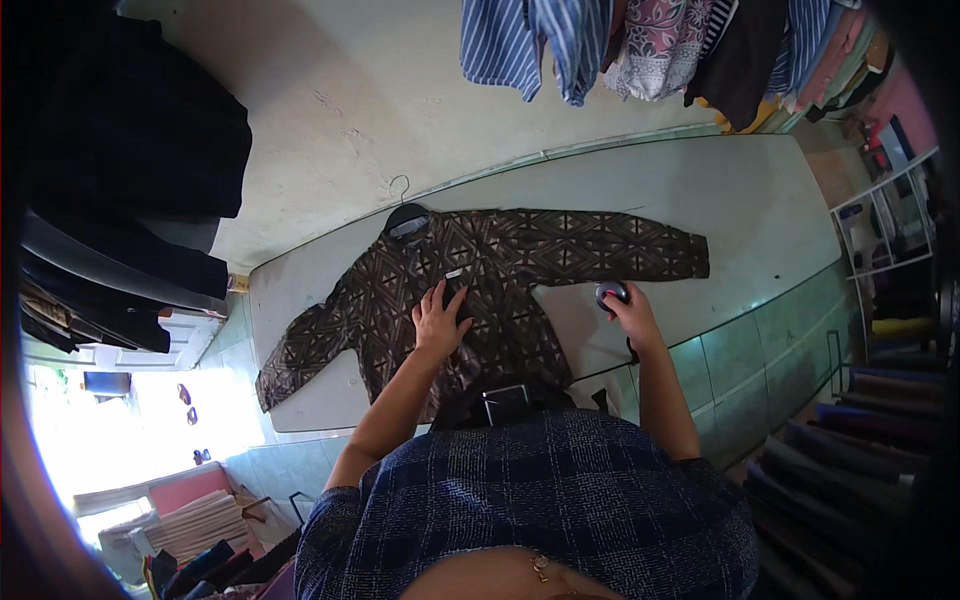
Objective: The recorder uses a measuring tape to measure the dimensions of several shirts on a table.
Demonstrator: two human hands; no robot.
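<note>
A long-sleeved shirt (495, 255) with a brown and black geometric print lies spread before me, one sleeve stretched out to the right. A black hanger (409, 216) with a wire hook sits in its collar. My left hand (441, 319) rests palm down on the shirt's front, fingers apart, near a small white tag (455, 274). In my right hand (636, 315) is a dark, rounded handheld device (612, 295) with a red spot. It is just below the outstretched sleeve, and its exact kind cannot be made out.
The shirt lies on a pale tabletop (750, 202) against a wall (337, 97). Clothes (660, 45) hang above at the right, dark garments (135, 150) at the left. A white wire rack (885, 217) stands right; folded or hung fabrics (832, 457) are lower right.
</note>
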